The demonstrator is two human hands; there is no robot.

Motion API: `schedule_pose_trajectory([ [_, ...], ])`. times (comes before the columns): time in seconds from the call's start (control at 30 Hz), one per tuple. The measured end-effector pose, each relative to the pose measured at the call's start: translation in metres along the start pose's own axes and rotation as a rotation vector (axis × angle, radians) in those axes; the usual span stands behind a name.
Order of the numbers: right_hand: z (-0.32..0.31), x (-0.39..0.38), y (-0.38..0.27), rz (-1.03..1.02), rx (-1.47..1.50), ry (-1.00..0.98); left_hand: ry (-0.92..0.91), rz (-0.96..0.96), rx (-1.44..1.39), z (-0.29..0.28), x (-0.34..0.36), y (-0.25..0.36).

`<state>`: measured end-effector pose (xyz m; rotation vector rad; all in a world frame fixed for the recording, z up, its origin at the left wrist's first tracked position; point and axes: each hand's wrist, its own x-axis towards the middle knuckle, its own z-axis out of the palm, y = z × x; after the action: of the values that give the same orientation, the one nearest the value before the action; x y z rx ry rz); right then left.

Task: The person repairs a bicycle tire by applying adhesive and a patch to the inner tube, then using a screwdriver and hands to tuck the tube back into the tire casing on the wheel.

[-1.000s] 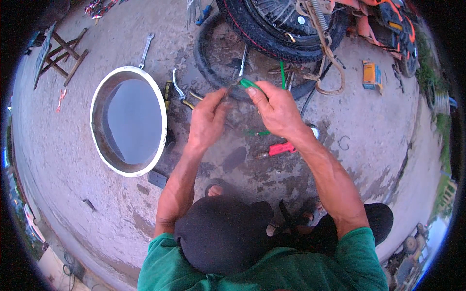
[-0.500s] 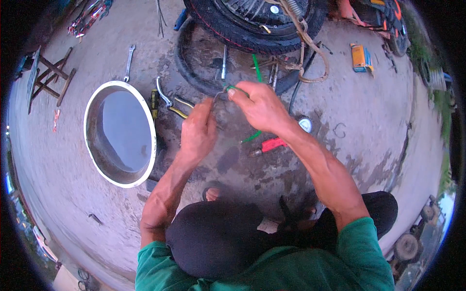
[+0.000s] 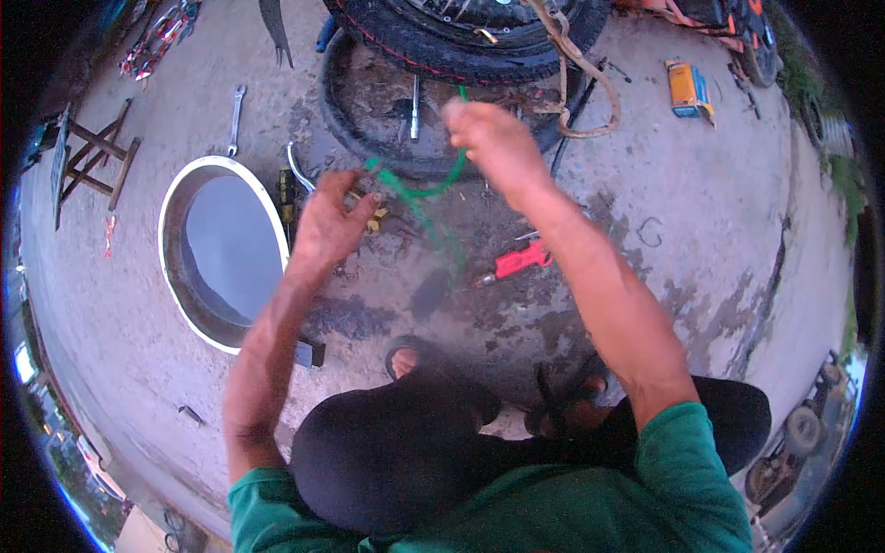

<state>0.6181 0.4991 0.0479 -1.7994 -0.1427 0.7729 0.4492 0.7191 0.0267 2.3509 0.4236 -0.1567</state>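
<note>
Now both hands work a green strip [image 3: 417,189] above the concrete floor [image 3: 728,276]. Right hand [image 3: 493,138] is raised, its grip clenched on the strip's upper end near the tyre [image 3: 461,46], seemingly to pull it taut. Left hand [image 3: 327,221] sits lower, fingers pinching the other end, so the strip sags in a curve between them, clear of the floor. A water basin [image 3: 217,249] lies just left of the left hand, a wrench [image 3: 235,120] beyond it. Red-handled pliers [image 3: 516,263] rest on the floor below the right forearm, within easy reach.
</note>
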Motion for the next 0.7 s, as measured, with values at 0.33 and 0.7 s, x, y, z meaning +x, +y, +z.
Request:
schedule_pose_trajectory([
  [0.33,0.009,0.075,0.016,-0.075,1.480,0.171,-0.032,-0.175,-0.732,0.003,0.131,0.105],
  [0.7,0.012,0.093,0.041,-0.231,1.313,0.118,0.397,-0.023,-1.527,0.073,0.159,0.122],
])
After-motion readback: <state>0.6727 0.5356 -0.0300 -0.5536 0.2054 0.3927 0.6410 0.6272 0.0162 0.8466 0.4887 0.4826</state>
